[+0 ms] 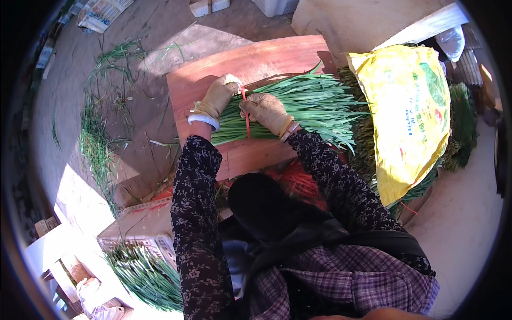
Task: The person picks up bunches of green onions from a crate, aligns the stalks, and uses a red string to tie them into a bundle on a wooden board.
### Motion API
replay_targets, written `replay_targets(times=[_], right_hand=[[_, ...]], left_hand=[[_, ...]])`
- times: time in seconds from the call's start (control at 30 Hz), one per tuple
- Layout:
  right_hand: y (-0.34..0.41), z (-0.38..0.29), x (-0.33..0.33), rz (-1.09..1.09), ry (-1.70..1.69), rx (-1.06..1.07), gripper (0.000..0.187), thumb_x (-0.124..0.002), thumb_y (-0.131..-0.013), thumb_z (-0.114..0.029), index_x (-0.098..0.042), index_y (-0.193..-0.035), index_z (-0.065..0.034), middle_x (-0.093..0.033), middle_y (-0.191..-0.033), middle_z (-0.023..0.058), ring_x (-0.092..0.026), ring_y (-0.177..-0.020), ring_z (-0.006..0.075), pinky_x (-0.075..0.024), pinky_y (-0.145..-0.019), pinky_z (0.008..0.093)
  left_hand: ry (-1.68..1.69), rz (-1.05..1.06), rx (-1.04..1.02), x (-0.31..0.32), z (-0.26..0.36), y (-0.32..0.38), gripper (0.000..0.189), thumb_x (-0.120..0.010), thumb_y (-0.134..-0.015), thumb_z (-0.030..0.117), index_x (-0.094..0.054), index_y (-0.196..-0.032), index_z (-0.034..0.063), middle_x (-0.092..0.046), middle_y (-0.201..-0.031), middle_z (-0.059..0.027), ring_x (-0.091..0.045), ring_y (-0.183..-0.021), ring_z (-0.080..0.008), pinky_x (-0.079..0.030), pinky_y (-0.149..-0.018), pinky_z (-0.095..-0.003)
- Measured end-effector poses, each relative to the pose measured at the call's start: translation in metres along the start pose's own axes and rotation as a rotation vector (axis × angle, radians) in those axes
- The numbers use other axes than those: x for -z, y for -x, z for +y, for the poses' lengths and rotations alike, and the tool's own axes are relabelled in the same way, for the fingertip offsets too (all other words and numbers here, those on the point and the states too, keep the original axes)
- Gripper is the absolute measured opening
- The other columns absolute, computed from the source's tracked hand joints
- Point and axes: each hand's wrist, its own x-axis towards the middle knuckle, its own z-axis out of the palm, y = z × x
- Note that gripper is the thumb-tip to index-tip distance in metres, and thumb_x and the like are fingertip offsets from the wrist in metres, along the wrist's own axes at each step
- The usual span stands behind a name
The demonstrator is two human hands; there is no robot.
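A bundle of long green garlic chives (316,102) lies across a reddish wooden board (256,54), leaf tips towards the right. Around the bundle runs a red tie strip (247,126). My left hand (218,96), in a tan glove, pinches the upper part of the strip at the bundle's far side. Close beside it, my gloved right hand (266,110) rests on top of the chives with its fingertips curled at the strip. Whether those fingertips grip the strip is hidden by the glove.
A yellow printed sack (408,116) covers more bundled greens at the right. Red strips (300,182) lie below the board's near edge. Lower left, another chive bundle (146,276) lies against a plastic crate (140,224). Loose leaf scraps (96,140) litter the floor.
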Motion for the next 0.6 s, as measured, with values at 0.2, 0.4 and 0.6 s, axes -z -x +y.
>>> replay_targets(times=[0.2, 0.4, 0.6], right_hand=[[-0.006, -0.002, -0.004, -0.014, -0.018, -0.083, 0.025, -0.062, -0.088, -0.030, -0.072, -0.082, -0.0075, -0.068, -0.072, 0.0004, -0.057, -0.062, 0.0096, -0.0482, -0.063, 0.0253], [-0.016, 0.005, 0.001, 0.005, 0.017, -0.092, 0.025, -0.062, -0.088, -0.028, -0.071, -0.083, -0.0048, -0.069, -0.075, 0.0011, -0.057, -0.062, 0.0099, -0.0491, -0.063, 0.0252], [-0.019, 0.007, -0.002, -0.017, 0.112, 0.007, 0.025, -0.060, -0.088, -0.029, -0.071, -0.089, -0.0070, -0.070, -0.079, 0.0031, -0.060, -0.066, 0.0142, -0.0500, -0.066, 0.0280]], left_hand=[[-0.002, 0.018, -0.033, 0.001, -0.018, -0.006, 0.048, -0.058, -0.087, 0.020, -0.051, -0.121, -0.0129, -0.063, -0.110, -0.0276, -0.061, -0.105, -0.0304, -0.045, -0.093, -0.0326], [0.077, -0.029, -0.001, -0.005, -0.005, -0.005, 0.039, -0.055, -0.087, 0.018, -0.055, -0.116, -0.0078, -0.065, -0.105, -0.0223, -0.061, -0.099, -0.0264, -0.045, -0.089, -0.0344], [0.143, 0.058, -0.031, -0.007, -0.022, -0.007, 0.036, -0.053, -0.089, 0.022, -0.058, -0.114, -0.0035, -0.067, -0.102, -0.0177, -0.063, -0.094, -0.0274, -0.047, -0.086, -0.0357]])
